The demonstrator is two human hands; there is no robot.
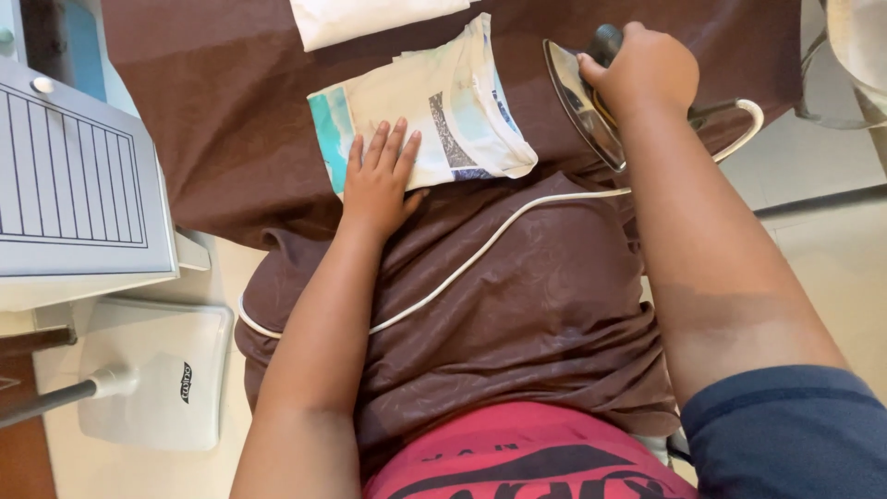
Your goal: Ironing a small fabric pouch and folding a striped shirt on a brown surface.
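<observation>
A folded white garment with teal and dark printed patches (pixel 443 111) lies on a brown cloth-covered board (pixel 222 111). My left hand (pixel 381 176) rests flat on its near edge, fingers spread. My right hand (pixel 642 69) grips the black handle of an electric iron (pixel 584 106), which is tilted up on its side to the right of the garment, its shiny soleplate facing the garment. A white cord (pixel 480 249) runs from the iron across the brown cloth toward me.
Another folded white cloth (pixel 370 18) lies at the far edge. A white lined panel (pixel 69 176) stands at the left, with a white stand base (pixel 152 370) on the floor below it. Pale floor shows at the right.
</observation>
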